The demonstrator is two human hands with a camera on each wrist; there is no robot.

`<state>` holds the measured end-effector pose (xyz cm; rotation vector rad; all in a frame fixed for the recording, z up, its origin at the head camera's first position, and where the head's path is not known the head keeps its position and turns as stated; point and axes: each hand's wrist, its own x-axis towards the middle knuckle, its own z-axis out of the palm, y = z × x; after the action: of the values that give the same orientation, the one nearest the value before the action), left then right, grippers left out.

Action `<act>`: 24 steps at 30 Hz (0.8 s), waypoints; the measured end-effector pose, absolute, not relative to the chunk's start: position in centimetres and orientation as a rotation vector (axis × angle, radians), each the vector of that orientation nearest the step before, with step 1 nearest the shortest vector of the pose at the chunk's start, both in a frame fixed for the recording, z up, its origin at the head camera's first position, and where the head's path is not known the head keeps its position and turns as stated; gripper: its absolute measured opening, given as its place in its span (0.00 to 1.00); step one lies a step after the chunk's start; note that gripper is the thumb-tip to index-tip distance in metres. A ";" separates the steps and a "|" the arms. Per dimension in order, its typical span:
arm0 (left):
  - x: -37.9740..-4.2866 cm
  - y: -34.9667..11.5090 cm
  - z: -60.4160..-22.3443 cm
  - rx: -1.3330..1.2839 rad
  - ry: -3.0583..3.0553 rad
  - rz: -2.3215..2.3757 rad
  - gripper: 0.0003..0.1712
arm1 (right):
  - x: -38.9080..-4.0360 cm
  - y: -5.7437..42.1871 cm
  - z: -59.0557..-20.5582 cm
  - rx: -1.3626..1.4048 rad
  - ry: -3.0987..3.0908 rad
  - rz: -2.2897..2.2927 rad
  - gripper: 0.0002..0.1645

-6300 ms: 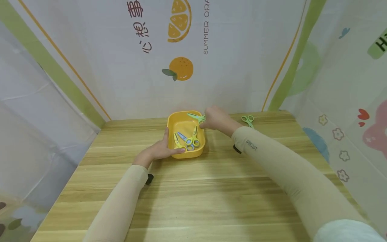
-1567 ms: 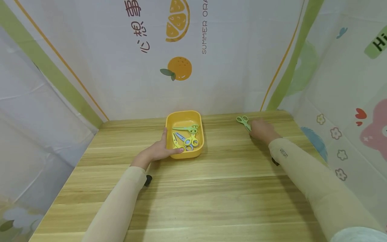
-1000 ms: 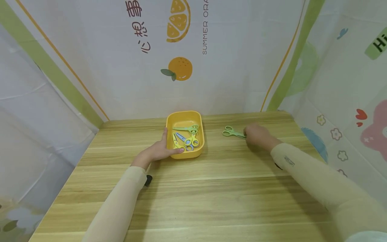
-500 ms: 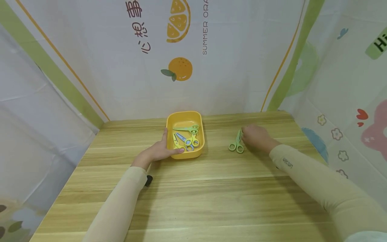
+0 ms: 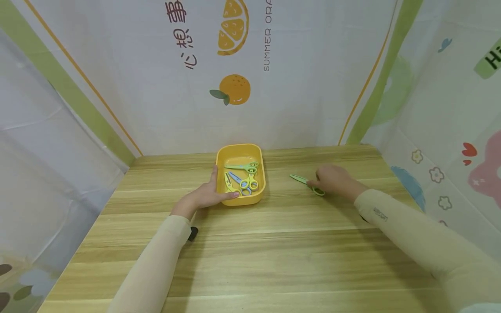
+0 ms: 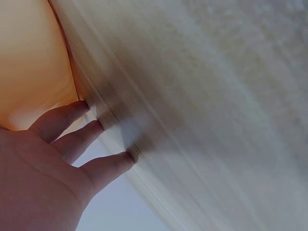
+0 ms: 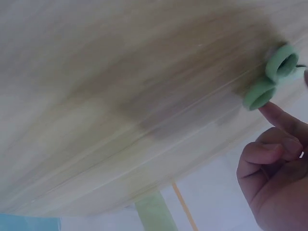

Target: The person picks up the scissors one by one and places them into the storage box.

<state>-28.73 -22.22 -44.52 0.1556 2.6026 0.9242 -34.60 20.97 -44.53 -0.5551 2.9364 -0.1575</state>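
Note:
On the far part of the table, a yellow tray (image 5: 222,152) contains several pairs of small scissors: green scissors (image 5: 244,167) across the middle, blue scissors (image 5: 236,178), and two yellow pairs, one being the yellow scissors (image 5: 228,182) at the left. My left hand (image 5: 203,194) rests against the tray's near left corner, thumb along the front rim and straight fingers at the outer side. To the right of the tray, my right hand (image 5: 332,179) holds green scissors (image 5: 299,178) near the handles, blades pointing left. Green handle rings (image 7: 282,62) show by its fingertips in the right wrist view.
The wooden table (image 5: 250,252) extends toward me. A white printed curtain (image 5: 305,87) stands directly behind its far edge, with a patterned sheet (image 5: 450,130) along the right side.
One pair of green scissors went into the tray. My right hand drew the other pair nearer and turned it from handles leading to blades pointing left. The left hand stayed at the tray.

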 end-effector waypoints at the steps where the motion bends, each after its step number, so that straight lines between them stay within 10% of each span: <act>1: -28.7 -22.2 -44.5 0.155 2.601 0.926 0.84 | -34.5 21.1 -44.6 -0.550 2.924 -0.157 0.33; 24: -28.6 -22.1 -44.4 0.146 2.617 0.895 0.82 | -32.3 22.7 -44.6 -0.518 2.844 -0.215 0.33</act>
<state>-28.60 -22.10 -44.41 0.1458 2.6165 0.8951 -32.33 22.68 -44.55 -0.5183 2.8442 -0.2150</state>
